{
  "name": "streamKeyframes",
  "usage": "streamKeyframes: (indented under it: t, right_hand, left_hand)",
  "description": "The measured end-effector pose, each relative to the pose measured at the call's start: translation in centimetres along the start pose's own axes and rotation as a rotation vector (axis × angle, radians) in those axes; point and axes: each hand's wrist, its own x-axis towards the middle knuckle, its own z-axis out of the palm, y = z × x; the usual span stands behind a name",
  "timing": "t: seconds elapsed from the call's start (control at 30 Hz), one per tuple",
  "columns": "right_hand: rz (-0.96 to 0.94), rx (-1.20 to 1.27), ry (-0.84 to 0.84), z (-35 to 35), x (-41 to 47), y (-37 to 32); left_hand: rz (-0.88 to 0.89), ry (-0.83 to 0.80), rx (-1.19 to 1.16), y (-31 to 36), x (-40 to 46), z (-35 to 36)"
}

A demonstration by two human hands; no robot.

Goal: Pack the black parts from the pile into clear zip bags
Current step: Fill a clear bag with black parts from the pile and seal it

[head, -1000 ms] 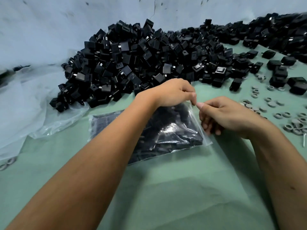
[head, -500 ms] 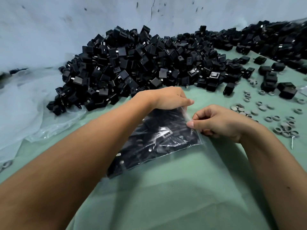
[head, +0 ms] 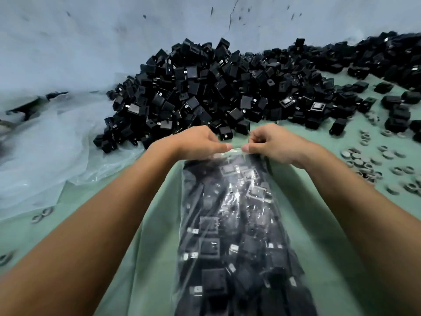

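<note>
Sealing looks under way: the left hand (head: 200, 142) and right hand (head: 273, 144) pinch the top edge of the clear plastic zip bag (head: 239, 236), full of black square parts; next, probably press along the zip.

A factory packing bench: heaped black parts (head: 205, 92), scattered grey rings (head: 369, 160), green tabletop (head: 341, 258).

A clear plastic zip bag (head: 237, 224) filled with black square parts hangs between both forearms. Behind it a pile of black parts (head: 216, 94) lies on the green table (head: 330, 247); small grey rings (head: 369, 163) lie right, crumpled clear plastic sheeting (head: 45, 144) left.
</note>
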Motion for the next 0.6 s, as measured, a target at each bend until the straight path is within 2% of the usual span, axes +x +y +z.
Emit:
streamKeyframes:
  t: [0.1, 0.27, 0.4, 0.5, 0.6]
  right_hand:
    - [-0.029, -0.026, 0.046, 1.1, 0.2, -0.4]
    - [-0.045, -0.033, 0.202, 1.7, -1.0, 0.5]
    - [-0.022, -0.109, 0.359, 1.9, -1.7, 1.6]
    - [0.032, -0.19, 0.343, 1.4, -2.0, 2.2]
    - [0.056, -0.193, 0.282, 1.3, -2.1, 2.1]
  left_hand:
    - [0.006, 0.022, -0.078, -1.4, -0.7, 0.3]
    - [0.089, 0.086, -0.389, -0.4, 0.5, 2.3]
    - [0.119, 0.095, -0.47, 0.5, 1.8, 3.3]
    - [0.119, 0.047, -0.476, 0.7, 2.2, 3.2]
    - [0.126, 0.058, -0.374, 1.1, 2.5, 3.4]
